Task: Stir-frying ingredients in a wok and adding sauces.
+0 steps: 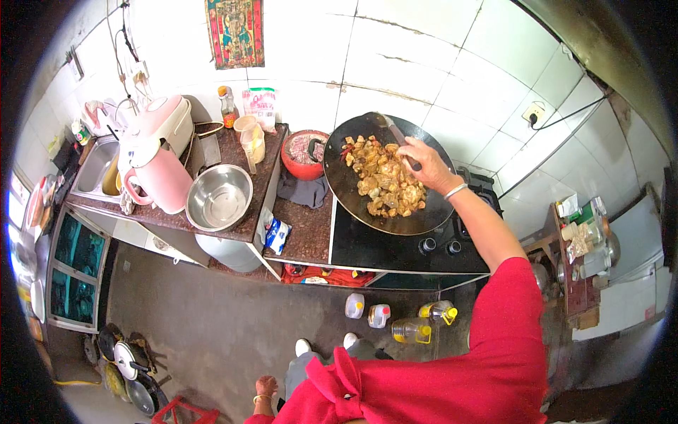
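Observation:
My right hand (428, 164) grips the dark handle of a wok spatula (396, 130) over the far side of a large black wok (349, 209). The spatula's blade end reaches the wok's far inner wall. Browned chunks of food (389, 177), apparently meat, lie heaped in the wok with some red pieces at the left. The wok sits on a black glass-topped gas stove (371, 249). Down by my side hangs my left hand (266, 386), away from the counter; its fingers look curled, but their inner side is hidden.
Left of the wok stand a red pot (303, 168), a steel bowl (220, 197) and a pink kettle (164, 180). Two stove knobs (439, 246) face me. Several plastic jugs (410, 329) stand on the floor below. A red stool (185, 411) is at lower left.

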Demonstrator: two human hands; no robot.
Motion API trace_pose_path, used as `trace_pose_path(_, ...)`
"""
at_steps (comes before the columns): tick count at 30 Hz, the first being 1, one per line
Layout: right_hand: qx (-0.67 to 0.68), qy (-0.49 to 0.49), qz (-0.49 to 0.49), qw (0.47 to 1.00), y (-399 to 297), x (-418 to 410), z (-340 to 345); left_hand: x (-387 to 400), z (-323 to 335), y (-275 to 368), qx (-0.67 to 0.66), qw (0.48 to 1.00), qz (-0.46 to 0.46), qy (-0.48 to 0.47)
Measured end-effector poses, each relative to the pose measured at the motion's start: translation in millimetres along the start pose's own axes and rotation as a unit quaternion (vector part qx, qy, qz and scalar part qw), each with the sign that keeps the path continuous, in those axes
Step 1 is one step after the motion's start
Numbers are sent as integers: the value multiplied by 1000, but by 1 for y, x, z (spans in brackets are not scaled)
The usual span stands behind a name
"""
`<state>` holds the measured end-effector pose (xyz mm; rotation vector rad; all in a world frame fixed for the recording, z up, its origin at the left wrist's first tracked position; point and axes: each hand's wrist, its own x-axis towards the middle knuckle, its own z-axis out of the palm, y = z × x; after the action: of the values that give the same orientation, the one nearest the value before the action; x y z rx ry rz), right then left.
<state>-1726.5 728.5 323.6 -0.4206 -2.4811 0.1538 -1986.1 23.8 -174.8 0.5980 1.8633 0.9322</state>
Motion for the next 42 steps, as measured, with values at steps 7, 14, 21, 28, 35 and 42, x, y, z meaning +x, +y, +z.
trace_pose_path(7, -42, -180, -89, 979, -10, -62, -5, -1, 40, 97, -157, 957, -241, 47)
trace_pose_path(14, -26, -214, -55, 975, -76, -62, -70, 26, 46, 105, 116, 992, 11, -51)
trace_pose_path(21, 28, -190, 12, 981, -141, -61, -113, 56, 30, 95, 176, 978, -11, -108)
trace_pose_path(28, 25, -196, 40, 980, -128, -78, -58, 79, 28, 113, 195, 972, 49, -119)
trace_pose_path(35, 11, 66, 273, 960, -110, -72, -105, 71, 18, 78, 583, 785, 150, -143)
trace_pose_path(42, 80, 163, 584, 791, -43, -85, -162, 46, 14, 91, 527, 818, 146, -179)
